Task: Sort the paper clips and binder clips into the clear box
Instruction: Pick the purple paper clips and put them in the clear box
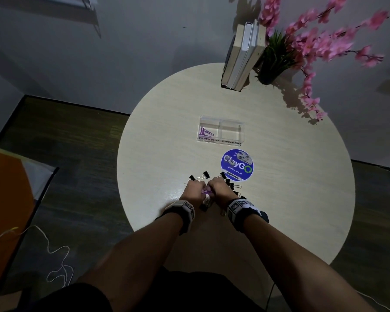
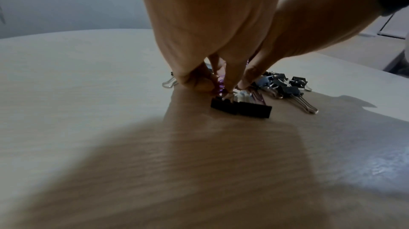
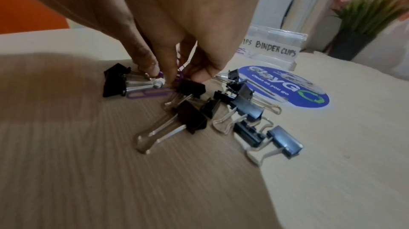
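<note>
While purple paper clips (image 3: 147, 93) and black binder clips (image 3: 192, 119) are lying heaped low at centre frame on the tabletop (image 1: 279, 199), both grips, the left hand (image 1: 193, 190) and right hand (image 1: 218, 188), are pinching purple clips; the clear box (image 1: 221, 131) is sitting above, mid-frame

A round, pale wood-grain worktop (image 1: 279, 199) carries everything. Near its middle sits a clear two-compartment box (image 1: 221, 131), purple paper clips (image 1: 205, 132) in its left compartment. Just in front lies a round blue sticker (image 1: 236, 165). Black binder clips (image 3: 243, 108) and a loose purple paper clip (image 3: 148, 94) lie scattered near the front edge. At the far edge stand upright books (image 1: 241, 57) beside a potted plant (image 1: 277, 59).
</note>
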`<control>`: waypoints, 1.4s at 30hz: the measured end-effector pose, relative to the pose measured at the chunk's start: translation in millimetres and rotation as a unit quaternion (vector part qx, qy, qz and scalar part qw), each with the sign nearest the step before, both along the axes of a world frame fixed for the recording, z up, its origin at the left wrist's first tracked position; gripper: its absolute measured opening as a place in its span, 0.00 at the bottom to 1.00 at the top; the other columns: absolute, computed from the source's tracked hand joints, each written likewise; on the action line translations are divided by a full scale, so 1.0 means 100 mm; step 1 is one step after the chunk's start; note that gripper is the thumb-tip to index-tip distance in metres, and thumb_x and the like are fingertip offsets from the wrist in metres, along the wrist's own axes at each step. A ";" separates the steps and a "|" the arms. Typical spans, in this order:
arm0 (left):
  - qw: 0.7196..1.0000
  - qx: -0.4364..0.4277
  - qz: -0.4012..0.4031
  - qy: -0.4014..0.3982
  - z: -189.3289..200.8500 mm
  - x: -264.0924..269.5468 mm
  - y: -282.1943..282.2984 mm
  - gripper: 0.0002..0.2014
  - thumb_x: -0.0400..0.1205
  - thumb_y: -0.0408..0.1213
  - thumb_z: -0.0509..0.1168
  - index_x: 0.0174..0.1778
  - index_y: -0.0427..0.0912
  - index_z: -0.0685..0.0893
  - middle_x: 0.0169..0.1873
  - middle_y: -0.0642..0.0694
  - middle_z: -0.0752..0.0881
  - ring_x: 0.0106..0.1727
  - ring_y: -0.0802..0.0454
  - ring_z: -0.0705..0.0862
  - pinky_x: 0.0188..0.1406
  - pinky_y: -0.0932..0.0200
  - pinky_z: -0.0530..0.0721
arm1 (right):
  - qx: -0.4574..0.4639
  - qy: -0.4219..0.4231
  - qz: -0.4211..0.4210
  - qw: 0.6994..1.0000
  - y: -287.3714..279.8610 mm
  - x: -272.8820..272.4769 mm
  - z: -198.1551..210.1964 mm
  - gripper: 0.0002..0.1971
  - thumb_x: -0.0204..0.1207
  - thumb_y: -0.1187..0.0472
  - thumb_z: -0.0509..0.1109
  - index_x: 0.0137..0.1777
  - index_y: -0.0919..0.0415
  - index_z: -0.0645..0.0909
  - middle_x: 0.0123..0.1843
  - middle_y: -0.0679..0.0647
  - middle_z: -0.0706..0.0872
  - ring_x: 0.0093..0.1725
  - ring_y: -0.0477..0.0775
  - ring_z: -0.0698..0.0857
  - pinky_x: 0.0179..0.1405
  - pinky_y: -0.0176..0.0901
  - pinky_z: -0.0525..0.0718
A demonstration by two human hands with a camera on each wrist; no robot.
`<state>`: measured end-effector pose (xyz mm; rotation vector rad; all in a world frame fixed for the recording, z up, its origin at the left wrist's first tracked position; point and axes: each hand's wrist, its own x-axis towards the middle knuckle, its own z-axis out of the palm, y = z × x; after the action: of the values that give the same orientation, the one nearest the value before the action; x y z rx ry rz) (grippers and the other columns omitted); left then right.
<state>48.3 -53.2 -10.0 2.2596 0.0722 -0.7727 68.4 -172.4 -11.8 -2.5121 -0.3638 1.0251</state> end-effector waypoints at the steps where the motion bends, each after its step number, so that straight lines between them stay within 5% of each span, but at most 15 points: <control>1: 1.000 0.000 -0.010 0.000 0.01 0.01 -0.01 0.24 0.66 0.41 0.56 0.46 0.26 0.85 0.45 0.25 0.88 0.49 0.33 0.85 0.45 0.47 0.78 | 0.011 -0.004 -0.015 1.000 -0.01 0.00 -0.03 0.04 0.70 0.60 0.60 0.36 0.58 0.73 0.45 0.72 0.81 0.50 0.64 0.76 0.39 0.40 0.58; 5: 1.000 0.000 -0.022 -0.006 0.02 0.02 -0.02 0.25 0.63 0.41 0.54 0.41 0.24 0.85 0.42 0.21 0.87 0.45 0.31 0.85 0.35 0.48 0.71 | 0.049 0.001 -0.066 0.997 -0.01 0.00 -0.02 0.07 0.60 0.57 0.56 0.23 0.55 0.66 0.32 0.63 0.74 0.37 0.56 0.72 0.36 0.42 0.59; 10: 1.000 -0.007 0.006 -0.016 -0.01 0.04 -0.03 0.18 0.66 0.37 0.59 0.41 0.27 0.87 0.44 0.24 0.86 0.47 0.32 0.84 0.36 0.49 0.75 | 0.054 0.010 -0.098 0.994 -0.04 0.00 -0.03 0.16 0.53 0.62 0.59 0.30 0.79 0.77 0.33 0.79 0.81 0.33 0.66 0.76 0.31 0.42 0.59; 13: 0.998 -0.032 0.042 -0.023 -0.03 0.06 -0.02 0.13 0.69 0.36 0.63 0.37 0.28 0.85 0.37 0.25 0.87 0.42 0.33 0.84 0.34 0.51 0.73 | 0.053 0.002 -0.112 0.992 -0.07 0.05 0.07 0.04 0.60 0.69 0.65 0.28 0.70 0.77 0.30 0.66 0.76 0.35 0.56 0.73 0.32 0.42 0.64; 16: 0.993 -0.076 0.092 -0.025 0.08 0.17 0.04 0.04 0.72 0.29 0.71 0.39 0.33 0.90 0.31 0.33 0.87 0.33 0.44 0.81 0.34 0.57 0.78 | 0.061 -0.008 -0.156 0.986 -0.11 0.14 0.17 0.08 0.65 0.76 0.65 0.31 0.64 0.80 0.34 0.60 0.78 0.37 0.55 0.74 0.35 0.42 0.69; 20: 0.969 -0.170 0.179 -0.030 0.38 0.61 0.11 0.07 0.75 0.18 0.67 0.42 0.27 0.90 0.28 0.37 0.84 0.20 0.56 0.78 0.17 0.73 0.78 | 0.122 -0.033 -0.236 0.963 -0.07 0.53 0.40 0.07 0.71 0.77 0.65 0.40 0.70 0.85 0.32 0.58 0.82 0.32 0.51 0.78 0.25 0.31 0.74; 22: 0.963 -0.163 0.208 -0.051 0.48 0.94 0.11 0.08 0.77 0.18 0.67 0.46 0.29 0.90 0.33 0.38 0.86 0.25 0.54 0.81 0.20 0.72 0.82 | 0.140 -0.058 -0.258 0.954 0.00 0.83 0.55 0.06 0.72 0.77 0.67 0.40 0.71 0.84 0.29 0.56 0.80 0.28 0.45 0.76 0.19 0.20 0.72; 24: 0.959 -0.155 0.229 -0.064 0.54 1.25 0.10 0.10 0.77 0.19 0.65 0.47 0.30 0.90 0.39 0.36 0.88 0.34 0.47 0.82 0.32 0.65 0.83 | 0.148 -0.075 -0.273 0.948 0.10 1.13 0.64 0.09 0.72 0.77 0.67 0.34 0.66 0.80 0.24 0.52 0.75 0.24 0.43 0.71 0.16 0.22 0.70; 27: 0.958 -0.122 0.251 -0.069 0.53 1.59 0.08 0.12 0.77 0.20 0.62 0.49 0.32 0.89 0.49 0.33 0.91 0.45 0.42 0.85 0.46 0.58 0.83 | 0.141 -0.092 -0.295 0.940 0.23 1.47 0.59 0.14 0.71 0.79 0.67 0.29 0.62 0.74 0.25 0.55 0.75 0.30 0.51 0.73 0.13 0.22 0.67; 30: 0.949 -0.118 0.287 -0.063 0.47 1.79 0.07 0.12 0.77 0.21 0.62 0.49 0.31 0.89 0.51 0.32 0.91 0.54 0.37 0.88 0.49 0.56 0.84 | 0.127 -0.111 -0.289 0.942 0.33 1.65 0.52 0.12 0.71 0.78 0.66 0.32 0.64 0.73 0.34 0.61 0.77 0.38 0.53 0.73 0.22 0.39 0.67; 35: 0.951 -0.091 0.289 -0.064 0.28 1.86 0.04 0.12 0.78 0.22 0.61 0.51 0.30 0.88 0.51 0.30 0.90 0.54 0.35 0.87 0.53 0.50 0.85 | 0.095 -0.101 -0.285 0.949 0.35 1.74 0.33 0.14 0.72 0.78 0.64 0.29 0.65 0.71 0.27 0.57 0.75 0.39 0.55 0.73 0.38 0.41 0.69; 42: 0.966 -0.073 0.242 -0.058 0.16 1.83 -0.04 0.16 0.80 0.19 0.54 0.54 0.32 0.86 0.56 0.32 0.88 0.47 0.39 0.83 0.44 0.57 0.77 | 0.038 -0.084 -0.224 0.970 0.32 1.75 0.28 0.11 0.74 0.77 0.59 0.48 0.74 0.83 0.39 0.65 0.81 0.40 0.60 0.79 0.40 0.41 0.71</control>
<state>231.2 -56.9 5.6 2.0220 0.4765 -0.3699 243.2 -140.7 16.3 -2.4543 0.1169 0.6119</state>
